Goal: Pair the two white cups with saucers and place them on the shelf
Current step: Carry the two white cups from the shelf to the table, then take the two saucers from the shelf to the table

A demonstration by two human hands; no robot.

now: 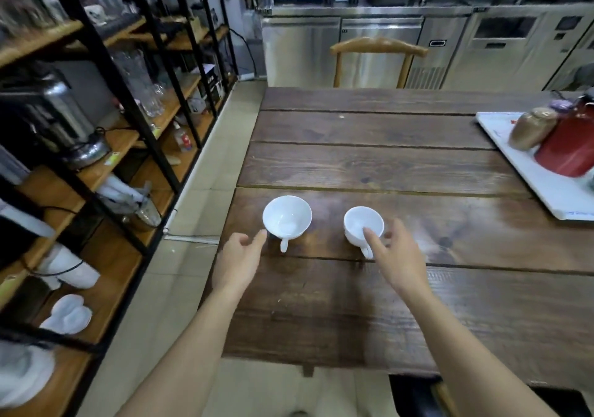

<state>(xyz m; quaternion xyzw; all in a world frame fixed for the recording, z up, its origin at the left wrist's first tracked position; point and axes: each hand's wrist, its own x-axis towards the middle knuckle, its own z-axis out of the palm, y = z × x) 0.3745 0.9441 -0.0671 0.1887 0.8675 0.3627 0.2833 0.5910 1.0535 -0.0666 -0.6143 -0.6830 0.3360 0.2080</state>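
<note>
Two round white ceramic cups (287,217) (362,225) stand upright on the dark wooden plank desk (385,165), each just beyond an unclosed hand (238,260) (398,255).

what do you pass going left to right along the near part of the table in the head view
left hand → wide white cup → smaller white cup → right hand → white board with a red jug

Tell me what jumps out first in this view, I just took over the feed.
Two white cups stand upright near the table's front-left edge: the left cup and the right cup. The left hand and right hand reach for them, fingers open. At the far right, a red jug sits on a white tray.
</note>
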